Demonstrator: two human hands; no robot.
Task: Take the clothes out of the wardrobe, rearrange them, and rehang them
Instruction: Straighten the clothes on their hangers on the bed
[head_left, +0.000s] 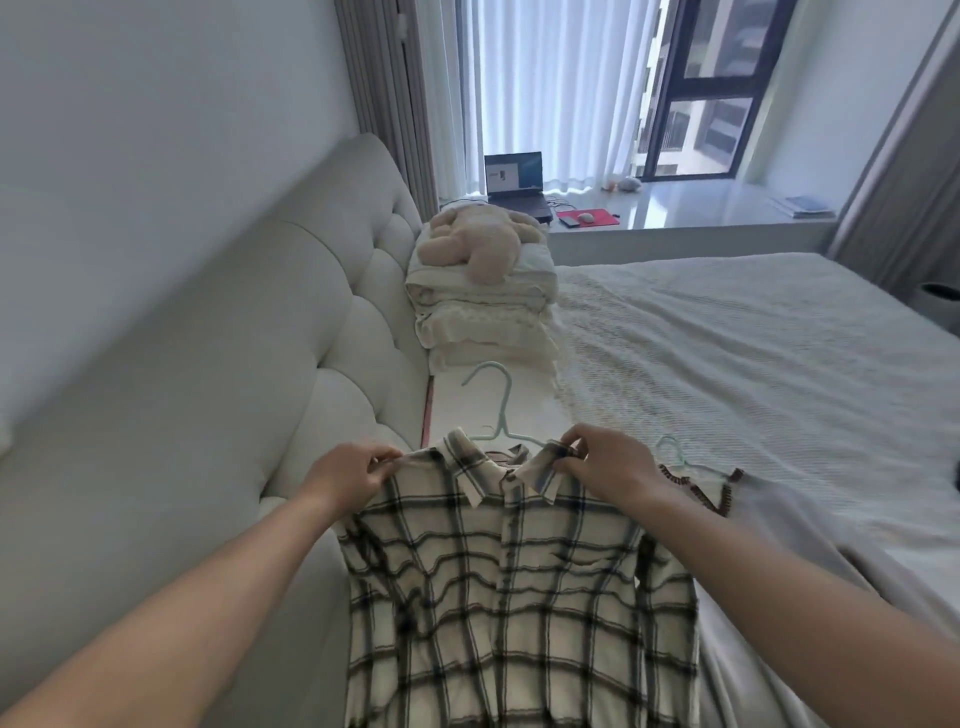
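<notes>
From my end the shirt (519, 597) is cream with a dark plaid grid, black-brown lines with a bit of blue in them. Its hanger (497, 410) is pale mint green, and so is the second hanger (680, 457). That one carries a white garment (711, 491) with dark brown stitched trim. The bed cover (753, 364) is off-white with a fine ribbed texture, and the headboard (311, 312) is a light grey tufted one. The plush toy (478, 241) is beige on a stack of cream blankets (483, 317). Over on the desk there's a red mouse pad (589, 217), and the window frame (743, 88) is black.
</notes>
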